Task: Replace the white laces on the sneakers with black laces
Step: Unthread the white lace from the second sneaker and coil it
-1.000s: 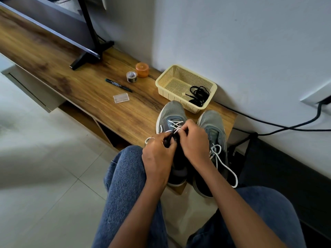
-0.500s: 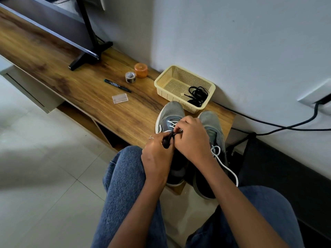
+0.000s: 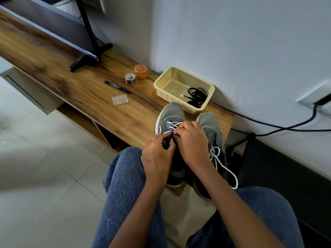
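Sneakers (image 3: 189, 126) on wooden bench (image 3: 89, 97) by white wall (image 3: 232, 42), left hand (image 3: 157, 154) grip around dark tool (image 3: 167, 142), right hand (image 3: 193, 140) pinching white lace (image 3: 172, 125).

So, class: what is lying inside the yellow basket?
A tangled bundle of black laces lies in the near right corner of the yellow basket. The mesh floor under the bundle is covered, so anything beneath cannot be seen.
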